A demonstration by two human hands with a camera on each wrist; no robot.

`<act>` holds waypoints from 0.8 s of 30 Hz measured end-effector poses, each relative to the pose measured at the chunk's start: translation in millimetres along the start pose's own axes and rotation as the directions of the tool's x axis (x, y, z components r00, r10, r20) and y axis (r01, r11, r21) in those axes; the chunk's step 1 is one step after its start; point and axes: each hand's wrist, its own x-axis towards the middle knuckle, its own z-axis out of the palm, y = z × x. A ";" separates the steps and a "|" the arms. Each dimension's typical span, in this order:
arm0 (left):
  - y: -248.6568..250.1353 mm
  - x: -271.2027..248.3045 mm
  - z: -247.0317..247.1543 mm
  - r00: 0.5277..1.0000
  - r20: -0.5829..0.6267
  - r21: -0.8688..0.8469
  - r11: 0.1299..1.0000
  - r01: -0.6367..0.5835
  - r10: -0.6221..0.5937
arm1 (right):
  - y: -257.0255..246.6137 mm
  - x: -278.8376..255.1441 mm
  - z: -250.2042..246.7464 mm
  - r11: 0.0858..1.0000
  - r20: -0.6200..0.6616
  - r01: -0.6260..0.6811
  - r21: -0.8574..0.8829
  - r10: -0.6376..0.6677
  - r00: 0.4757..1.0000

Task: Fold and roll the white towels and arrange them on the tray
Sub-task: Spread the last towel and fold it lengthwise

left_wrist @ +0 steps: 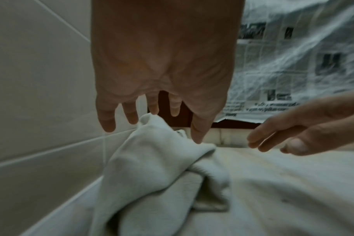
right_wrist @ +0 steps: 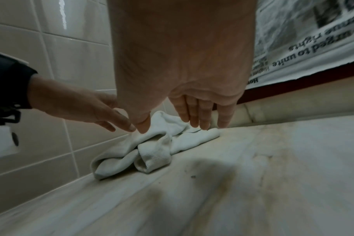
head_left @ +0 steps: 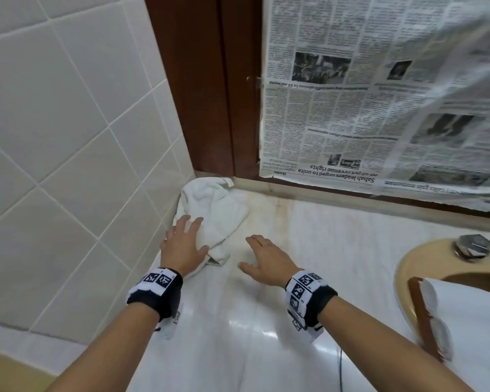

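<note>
left hand [head_left: 185, 248] grip spread, fingers straight, over near end of crumpled white towel [head_left: 215, 213], contact unclear | right hand [head_left: 266, 260] grip spread, holds nothing, above tabletop [head_left: 337, 250] beside towel | towel long axis runs from near-left toward far corner along tiled wall [head_left: 54, 137] | newspaper [head_left: 379, 94] behind; basin [head_left: 425, 258] right, tray [head_left: 420, 312] with rolled towels [head_left: 470, 315] on it

Head view high; wrist views low; all share towel [head_left: 214, 215].
</note>
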 end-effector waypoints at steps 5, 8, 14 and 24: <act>-21.8 26.9 12.0 0.993 0.119 -0.003 1.000 0.002 -0.002 | 0.4 48.9 2.3 0.997 -0.025 -0.031 0.068 0.033 0.999; -23.4 15.4 21.2 0.992 0.115 -0.044 0.998 -0.038 0.043 | 7.9 72.6 1.3 0.991 -0.046 -0.067 0.113 0.072 0.996; -7.6 -31.1 21.5 0.962 0.259 -0.091 0.994 -0.065 0.087 | 12.8 97.9 0.7 0.994 -0.068 -0.060 0.088 0.066 0.996; 4.8 12.2 -12.7 0.990 -0.049 -0.113 0.984 -0.135 0.130 | 20.0 84.6 24.1 0.985 0.045 -0.170 0.030 0.168 0.985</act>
